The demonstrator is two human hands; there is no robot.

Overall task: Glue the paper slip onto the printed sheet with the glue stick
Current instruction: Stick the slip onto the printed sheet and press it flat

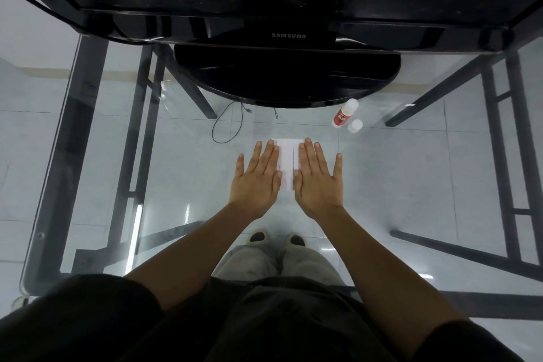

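Observation:
A white printed sheet (287, 161) lies flat on the glass table, with lines of small text along its right part. My left hand (258, 179) rests palm down on the sheet's left side, fingers spread. On the right side my right hand (318, 176) lies flat in the same way. Both hands hold nothing. I cannot tell the paper slip apart from the sheet. The glue stick (344, 113), white with a red label, lies on the table at the far right, beyond the hands. Its white cap (355, 126) stands beside it.
A black Samsung monitor (288, 35) on a round black stand (286, 76) rises just beyond the sheet. The glass table (176, 170) shows the dark frame legs, a cable on the tiled floor and my feet below.

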